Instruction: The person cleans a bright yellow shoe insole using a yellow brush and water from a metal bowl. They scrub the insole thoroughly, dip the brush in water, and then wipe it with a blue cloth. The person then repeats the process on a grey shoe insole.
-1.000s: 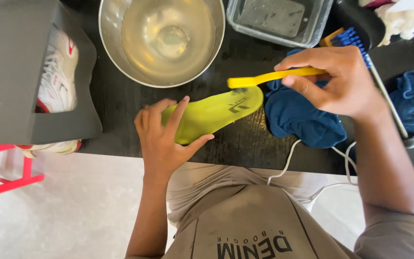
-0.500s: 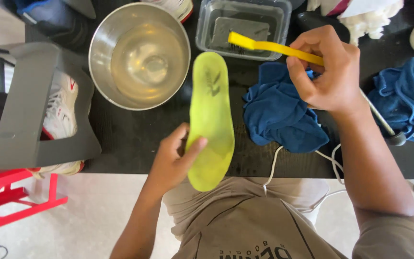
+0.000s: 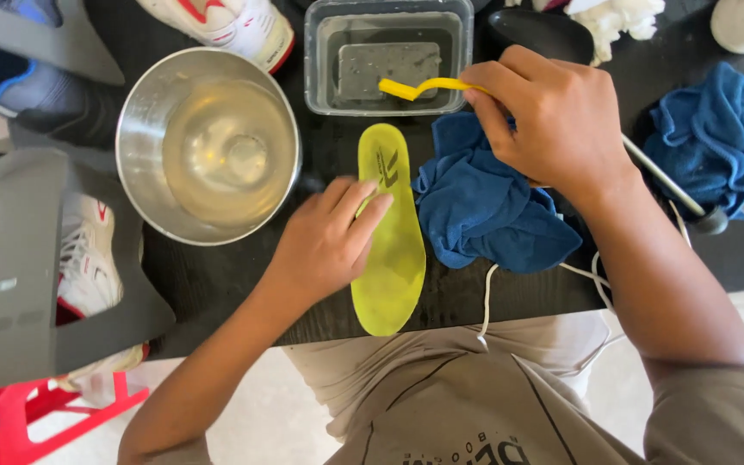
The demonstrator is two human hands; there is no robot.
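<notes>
A steel bowl sits left on the counter. Your left hand presses flat on the yellow-green insole, which lies lengthwise, toe pointing away from you. Your right hand grips a yellow brush over the clear tub.

The steel bowl crowds the left, the clear tub blocks the top, and the blue cloth presses from the right; bare desk lies open near the front edge.
</notes>
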